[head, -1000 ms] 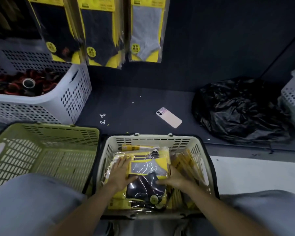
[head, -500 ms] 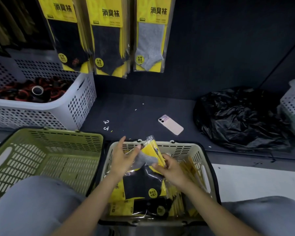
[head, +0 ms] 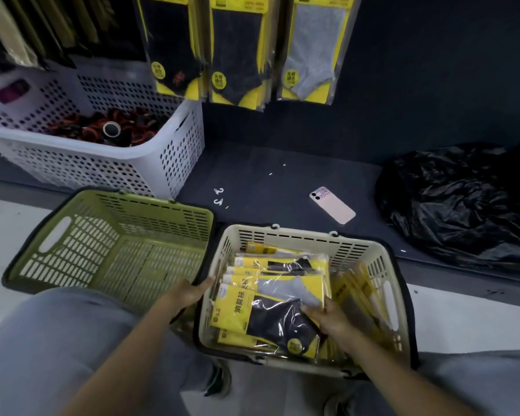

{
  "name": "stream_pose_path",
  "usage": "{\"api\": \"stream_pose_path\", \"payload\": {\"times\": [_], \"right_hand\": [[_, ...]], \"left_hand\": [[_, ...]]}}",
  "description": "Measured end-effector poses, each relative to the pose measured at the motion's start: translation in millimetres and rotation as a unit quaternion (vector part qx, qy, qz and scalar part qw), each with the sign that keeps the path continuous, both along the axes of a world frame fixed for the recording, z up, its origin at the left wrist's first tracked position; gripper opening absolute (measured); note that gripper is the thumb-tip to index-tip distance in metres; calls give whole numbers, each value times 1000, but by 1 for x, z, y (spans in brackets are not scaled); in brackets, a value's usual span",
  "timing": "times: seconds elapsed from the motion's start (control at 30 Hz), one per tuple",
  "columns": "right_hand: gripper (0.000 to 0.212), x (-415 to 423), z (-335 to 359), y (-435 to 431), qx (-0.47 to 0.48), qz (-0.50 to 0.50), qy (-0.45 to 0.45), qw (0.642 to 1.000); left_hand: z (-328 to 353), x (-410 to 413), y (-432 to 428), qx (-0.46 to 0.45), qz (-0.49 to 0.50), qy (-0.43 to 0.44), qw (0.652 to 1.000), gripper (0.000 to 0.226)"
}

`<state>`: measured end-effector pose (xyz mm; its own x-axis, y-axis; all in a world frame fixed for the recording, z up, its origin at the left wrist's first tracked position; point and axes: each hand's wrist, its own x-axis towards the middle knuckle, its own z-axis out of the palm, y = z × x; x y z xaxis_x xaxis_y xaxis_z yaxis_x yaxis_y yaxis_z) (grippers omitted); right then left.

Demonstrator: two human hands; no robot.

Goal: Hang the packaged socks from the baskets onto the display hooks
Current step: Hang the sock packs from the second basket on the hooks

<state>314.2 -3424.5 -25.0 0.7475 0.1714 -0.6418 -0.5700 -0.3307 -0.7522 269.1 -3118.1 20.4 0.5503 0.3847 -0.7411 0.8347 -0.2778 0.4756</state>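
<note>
Dark shelf ledge (head: pixel 282 163) running behind baskets. Right hand (head: pixel 332 318) pinching right edge of top sock pack (head: pixel 261 319) on stack in cream basket (head: pixel 357 253); left hand (head: pixel 186 295) gripping its left rim. Green basket (head: pixel 117 250) sitting alongside; phone (head: pixel 332 204), black bag (head: pixel 463 199) lying beyond. Pack showing clear wrap, yellow card, dark sock; lying diagonally, header pointing far-left.

light grey cloth trousers (head: pixel 57 340) over both knees, forearms bare down to the left hand (head: pixel 189 295) and right hand (head: pixel 333 322), and there, a dark shoe (head: pixel 219 382) between the legs.
</note>
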Motion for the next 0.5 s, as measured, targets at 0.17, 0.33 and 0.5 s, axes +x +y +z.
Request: {"api": "stream_pose_path", "payload": {"times": [0.17, 0.33, 0.5], "right_hand": [[37, 2, -7, 10, 28, -86, -18, 996], [35, 12, -6, 14, 71, -217, -28, 973], [37, 11, 9, 9, 81, -185, -28, 979]], "left_hand": [[-2, -11, 8, -28, 7, 8, 1000, 62], [-3, -16, 8, 15, -7, -16, 1000, 48], [1, -7, -2, 38, -19, -169, 985, 57]]}}
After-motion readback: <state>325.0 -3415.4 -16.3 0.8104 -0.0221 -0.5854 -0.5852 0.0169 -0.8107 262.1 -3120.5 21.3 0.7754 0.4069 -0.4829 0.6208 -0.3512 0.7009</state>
